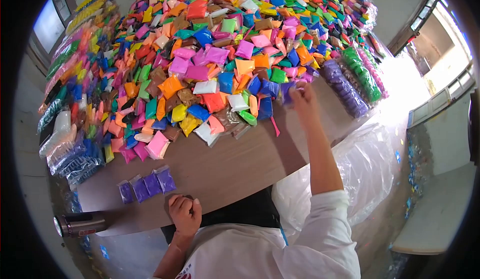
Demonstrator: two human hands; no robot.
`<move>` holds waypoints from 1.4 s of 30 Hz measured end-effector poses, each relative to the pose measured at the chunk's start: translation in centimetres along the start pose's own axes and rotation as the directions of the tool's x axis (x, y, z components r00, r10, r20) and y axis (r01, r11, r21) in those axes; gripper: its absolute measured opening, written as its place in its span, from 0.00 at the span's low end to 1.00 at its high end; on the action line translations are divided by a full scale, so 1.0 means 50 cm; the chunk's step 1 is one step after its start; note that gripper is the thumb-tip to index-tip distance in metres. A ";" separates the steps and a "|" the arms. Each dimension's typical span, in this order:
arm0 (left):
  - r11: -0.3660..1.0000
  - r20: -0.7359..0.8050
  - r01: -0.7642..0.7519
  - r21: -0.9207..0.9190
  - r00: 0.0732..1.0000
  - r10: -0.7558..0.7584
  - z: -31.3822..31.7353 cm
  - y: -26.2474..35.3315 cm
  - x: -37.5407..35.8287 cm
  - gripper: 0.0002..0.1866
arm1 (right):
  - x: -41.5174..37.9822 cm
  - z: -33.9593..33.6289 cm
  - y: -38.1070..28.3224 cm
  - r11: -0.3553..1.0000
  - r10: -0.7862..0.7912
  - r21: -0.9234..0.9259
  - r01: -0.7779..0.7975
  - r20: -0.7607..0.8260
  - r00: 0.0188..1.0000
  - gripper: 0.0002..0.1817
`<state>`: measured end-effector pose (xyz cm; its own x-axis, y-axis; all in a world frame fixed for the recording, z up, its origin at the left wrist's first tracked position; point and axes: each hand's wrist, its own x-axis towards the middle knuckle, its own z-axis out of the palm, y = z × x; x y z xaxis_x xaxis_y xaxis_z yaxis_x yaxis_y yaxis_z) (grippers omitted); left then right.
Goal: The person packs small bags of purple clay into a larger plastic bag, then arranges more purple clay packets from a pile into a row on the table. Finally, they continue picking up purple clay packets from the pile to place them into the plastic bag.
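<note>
My right hand (303, 99) reaches out to the near right edge of a big heap of colourful packets (215, 54). Pinched in its fingers is a small purple packet (287, 93) in clear plastic, just right of some blue packets (270, 89). By the table's front edge my left hand (185, 210) is curled into a loose fist, with nothing visible in it. Several purple packets (151, 184) lie side by side in a row on the wood just beyond that fist.
A dark cylindrical flask (80, 224) lies at the table's left corner. Long clear bags of purple (345, 89) and green packets (361, 74) sit on the right. More bagged packets (75, 154) are stacked at left. Clear plastic sheeting (360, 164) hangs beside the table (235, 161).
</note>
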<state>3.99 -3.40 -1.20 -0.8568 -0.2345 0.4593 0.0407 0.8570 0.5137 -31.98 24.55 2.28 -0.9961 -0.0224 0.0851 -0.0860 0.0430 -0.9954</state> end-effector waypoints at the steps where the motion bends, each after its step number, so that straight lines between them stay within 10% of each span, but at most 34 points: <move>1: 1.000 -0.009 0.013 -0.010 1.000 -0.013 -0.001 0.004 0.003 0.11 | -0.053 0.020 -0.015 0.999 -0.028 -0.036 0.032 0.110 0.994 0.14; 6: 0.980 0.106 0.078 -0.185 0.993 -0.059 -0.015 -0.020 -0.005 0.17 | -0.314 0.153 -0.033 0.990 -0.081 -0.028 0.136 0.681 0.728 0.10; 11: 0.955 0.063 0.028 -0.294 0.998 -0.010 -0.035 -0.014 0.010 0.21 | -0.449 0.298 -0.003 0.994 0.068 -0.034 -0.103 0.935 0.347 0.15; 13: 0.804 0.184 0.324 -0.498 0.946 -0.267 -0.036 -0.034 -0.016 0.23 | -0.455 0.328 -0.029 0.981 0.095 -0.037 -0.191 0.948 0.305 0.16; 14: 0.681 0.261 0.455 -0.574 0.890 -0.374 -0.037 -0.045 -0.025 0.24 | -0.465 0.341 -0.021 0.885 0.118 0.071 -0.460 0.922 0.370 0.18; 17: 0.776 0.259 0.344 -0.528 0.936 -0.238 -0.045 -0.059 -0.023 0.26 | -0.481 0.342 -0.023 0.768 0.163 0.233 -0.597 0.830 0.533 0.18; 26: 0.862 0.188 0.203 -0.465 0.974 -0.128 -0.048 -0.046 -0.008 0.24 | -0.543 0.333 -0.012 0.885 0.322 -0.003 -0.465 0.727 0.607 0.17; 29: 0.587 0.255 0.450 -0.673 0.886 -0.386 -0.047 -0.037 -0.019 0.19 | -0.529 0.343 -0.058 0.716 0.191 0.276 -0.641 0.806 0.560 0.16; 32: 0.509 0.300 0.502 -0.699 0.852 -0.429 -0.053 -0.043 -0.016 0.12 | -0.551 0.345 -0.044 0.763 0.172 0.299 -0.573 0.761 0.626 0.15; 35: 0.845 0.104 0.233 -0.481 0.972 -0.209 -0.038 -0.044 -0.012 0.07 | -0.563 0.331 -0.031 0.786 0.293 0.205 -0.584 0.707 0.644 0.16; 40: 0.952 0.126 0.051 -0.301 0.992 -0.014 -0.038 -0.034 0.009 0.07 | -0.432 0.310 -0.036 0.893 0.383 -0.102 -0.437 0.683 0.622 0.16; 42: 0.956 0.137 0.039 -0.292 0.991 0.001 -0.036 -0.031 0.009 0.08 | -0.370 0.303 -0.021 0.962 0.234 -0.273 -0.015 0.794 0.561 0.17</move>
<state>4.47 -5.64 -0.51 -0.9192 -0.1680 0.3560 0.1556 0.6756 0.7207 -13.16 9.78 1.09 -0.5639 -0.7957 -0.2210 -0.0728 0.3145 -0.9465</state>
